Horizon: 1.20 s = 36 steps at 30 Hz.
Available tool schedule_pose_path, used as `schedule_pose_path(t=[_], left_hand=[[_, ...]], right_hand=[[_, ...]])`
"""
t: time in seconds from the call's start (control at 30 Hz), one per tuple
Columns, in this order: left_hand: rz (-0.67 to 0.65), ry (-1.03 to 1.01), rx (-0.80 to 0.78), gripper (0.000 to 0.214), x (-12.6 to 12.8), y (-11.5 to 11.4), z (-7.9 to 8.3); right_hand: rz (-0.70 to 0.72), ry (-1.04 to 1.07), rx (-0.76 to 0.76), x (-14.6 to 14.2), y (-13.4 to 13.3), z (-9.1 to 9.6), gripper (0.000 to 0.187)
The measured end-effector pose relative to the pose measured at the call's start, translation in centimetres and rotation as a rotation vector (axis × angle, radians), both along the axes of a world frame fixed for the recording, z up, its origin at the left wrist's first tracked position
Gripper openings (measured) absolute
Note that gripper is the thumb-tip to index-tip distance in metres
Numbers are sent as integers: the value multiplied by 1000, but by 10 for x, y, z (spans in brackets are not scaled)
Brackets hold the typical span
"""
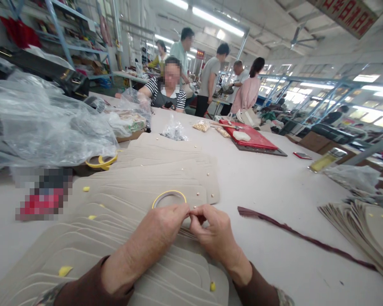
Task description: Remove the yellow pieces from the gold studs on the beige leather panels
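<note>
My left hand [166,223] and my right hand [214,231] meet fingertip to fingertip above overlapping beige panels [111,231]. Both are closed in a pinch, and whatever lies between the fingers is too small to make out. Just behind my left hand is a roll of yellow-edged tape [169,193], its near side hidden by that hand. Small yellow tabs [65,270] stick to some panels. Several panels carry small metal studs [212,196] near their rounded ends.
A dark brown strip [293,231] lies to the right, near another stack of beige pieces [360,231]. Clear plastic bags [51,119] crowd the left. Farther back are a red slab [252,135] and a jar of yellow liquid [327,160]. A person [169,87] sits across the table.
</note>
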<state>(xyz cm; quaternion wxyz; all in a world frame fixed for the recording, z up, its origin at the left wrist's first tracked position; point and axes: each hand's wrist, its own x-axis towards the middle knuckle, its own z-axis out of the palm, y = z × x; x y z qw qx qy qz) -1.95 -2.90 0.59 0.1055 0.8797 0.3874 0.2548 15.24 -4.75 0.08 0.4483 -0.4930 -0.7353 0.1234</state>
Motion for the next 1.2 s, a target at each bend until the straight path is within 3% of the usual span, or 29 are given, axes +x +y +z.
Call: schedule_pose_path(t=[0.1, 0.17, 0.3, 0.4, 0.53, 0.7, 0.93, 1.07, 1.2], left_hand=[[13, -13, 86, 21, 4, 0, 0], [6, -35, 127, 20, 6, -2, -2], [-4, -30, 134, 19, 10, -6, -3], [64, 160, 41, 16, 10, -5, 2], [131, 392, -107, 13, 12, -2, 12], [130, 424, -175, 17, 14, -3, 16], [124, 440, -196, 21, 15, -3, 13], [116, 433, -195, 23, 15, -3, 12], [116, 412, -186, 23, 14, -2, 8]], right_hand=[[-35, 345, -422, -5, 2, 6, 11], [-36, 551, -618, -5, 6, 6, 13], [-122, 773, -734, 12, 16, -1, 20], [-103, 704, -822, 27, 20, -8, 25], [-89, 536, -801, 34, 21, -15, 30], [-83, 311, -686, 27, 20, -15, 25], [-136, -59, -404, 17, 21, -13, 18], [-165, -38, -399, 14, 23, -15, 15], [-211, 212, -561, 18, 18, -20, 32]])
